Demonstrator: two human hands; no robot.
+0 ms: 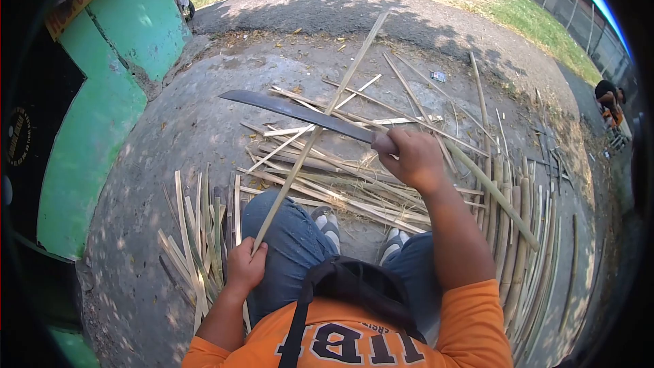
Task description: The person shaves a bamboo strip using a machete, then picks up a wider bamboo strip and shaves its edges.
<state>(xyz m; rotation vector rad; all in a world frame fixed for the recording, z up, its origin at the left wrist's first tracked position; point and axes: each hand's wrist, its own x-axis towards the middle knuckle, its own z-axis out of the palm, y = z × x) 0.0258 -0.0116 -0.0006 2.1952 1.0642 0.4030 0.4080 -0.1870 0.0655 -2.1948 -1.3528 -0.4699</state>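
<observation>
A long pale bamboo strip (pixel 293 176) slants up and away from my left hand (pixel 246 266), whose fingers are closed round its lower end beside my left knee. In my right hand (pixel 413 158) is the wooden handle of a machete (pixel 293 110). The dark blade points left and crosses the strip at about its middle; whether they touch is hard to tell. Below the blade, split bamboo strips (pixel 354 194) lie in a loose pile on the ground in front of my feet.
Upright-looking bundles of bamboo strips (pixel 197 232) lie at my left, and bamboo poles (pixel 514 232) at my right. A green wall (pixel 95 129) stands at the left. Another person (pixel 608 99) is far off at the right edge, near the road.
</observation>
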